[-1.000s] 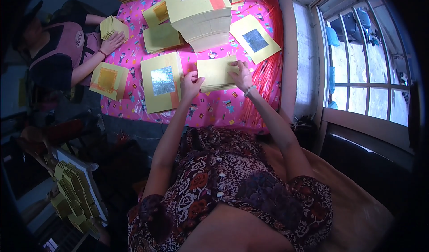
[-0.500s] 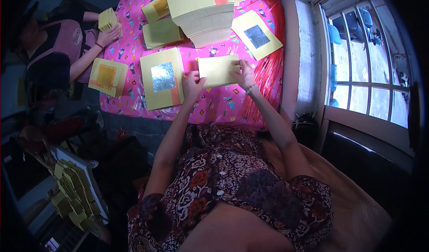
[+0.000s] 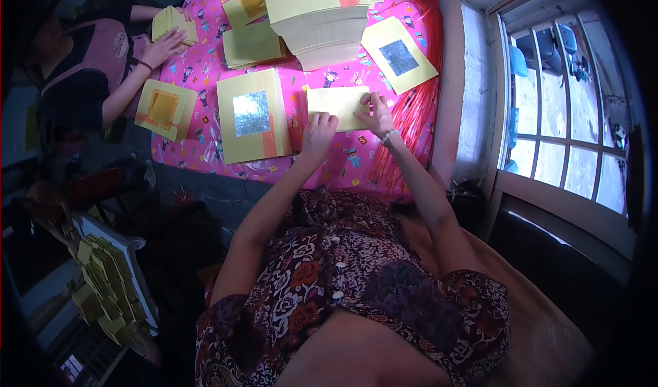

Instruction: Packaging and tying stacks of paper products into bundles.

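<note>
A folded sheet of yellow paper [image 3: 339,100] lies before me on the pink patterned tablecloth [image 3: 288,174]. Curled fingers of my left hand [image 3: 319,137] press its near edge, towards the left. My right hand [image 3: 378,118] pinches the right end between thumb and fingers. To the left of my hands is a stack of yellow paper [image 3: 229,137] whose top sheet bears a silver foil square and an orange strip. A single yellow sheet with a dark foil square [image 3: 415,71] rests beyond my right hand.
A tall block of yellow paper [image 3: 322,20] stands at the far middle. Red plastic strands [image 3: 415,123] hang along the table's right edge. At the left, a co-worker's hand [image 3: 168,46] rests on a yellow paper stack. A barred window [image 3: 562,113] is on the right.
My left hand has moved right, from the paper's left end to its near edge, its fingers now curled over it. My right hand stays at the right end.
</note>
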Available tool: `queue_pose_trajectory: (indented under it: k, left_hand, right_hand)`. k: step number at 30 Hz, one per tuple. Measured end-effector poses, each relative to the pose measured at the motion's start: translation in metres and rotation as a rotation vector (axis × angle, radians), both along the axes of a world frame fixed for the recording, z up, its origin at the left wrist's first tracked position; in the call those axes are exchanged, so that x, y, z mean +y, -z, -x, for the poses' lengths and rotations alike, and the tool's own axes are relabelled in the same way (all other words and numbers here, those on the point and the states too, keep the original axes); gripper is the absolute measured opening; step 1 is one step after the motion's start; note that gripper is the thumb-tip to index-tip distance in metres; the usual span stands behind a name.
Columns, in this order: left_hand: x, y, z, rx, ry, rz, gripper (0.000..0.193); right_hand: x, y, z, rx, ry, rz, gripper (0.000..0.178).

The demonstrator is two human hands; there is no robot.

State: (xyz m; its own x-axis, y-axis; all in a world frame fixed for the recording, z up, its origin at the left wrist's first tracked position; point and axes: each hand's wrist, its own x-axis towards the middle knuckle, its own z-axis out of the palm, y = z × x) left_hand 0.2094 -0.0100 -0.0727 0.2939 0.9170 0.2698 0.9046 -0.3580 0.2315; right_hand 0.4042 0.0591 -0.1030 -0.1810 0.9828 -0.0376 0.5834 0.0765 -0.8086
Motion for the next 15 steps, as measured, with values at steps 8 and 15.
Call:
queue_pose_trajectory:
  k: [8,15]
  left_hand:
    - [-0.01,-0.018,0.003,0.001,-0.048,0.102,0.019]
    - [-0.002,-0.056,0.014,-0.12,-0.059,0.214,0.017]
  right_hand:
    - [-0.018,-0.02,0.016,-0.212,0.0,-0.004,0.041]
    - [-0.019,-0.051,0.02,-0.358,-0.016,-0.124,0.031]
